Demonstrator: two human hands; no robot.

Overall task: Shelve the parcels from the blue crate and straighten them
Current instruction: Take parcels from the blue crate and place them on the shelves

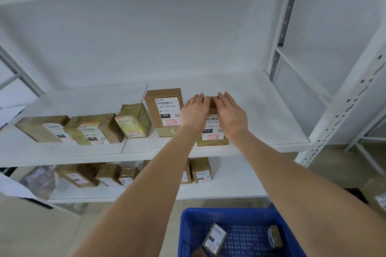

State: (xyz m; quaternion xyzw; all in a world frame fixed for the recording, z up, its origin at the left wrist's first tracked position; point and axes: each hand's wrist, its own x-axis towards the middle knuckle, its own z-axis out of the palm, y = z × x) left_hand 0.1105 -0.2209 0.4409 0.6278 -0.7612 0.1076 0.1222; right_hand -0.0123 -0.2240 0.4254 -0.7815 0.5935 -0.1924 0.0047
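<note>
1. Crate first: the blue crate sits nearest, below both forearms, its perforated plastic floor showing; a small brown parcel with a white barcode label lies tilted in it, and a second small parcel lies toward its right side.
2. Farther up, both arms reach to the white shelf, where a brown cardboard box stands upright near the front edge. Its front bears a white label with a barcode, a black "010" block and a red-outlined handwritten tag.
3. Left hand and right hand are laid flat over the box's top corners, fingers extended rather than curled; they touch it, but I cannot tell whether they truly clamp it.
4. Just left of the hands stands a taller box labelled "060-068-A05", close beside the held box.
5. Farther left runs a row of taped brown parcels, some lying at an angle.
6. Under the hands, the lower shelf carries more small boxes.
</note>
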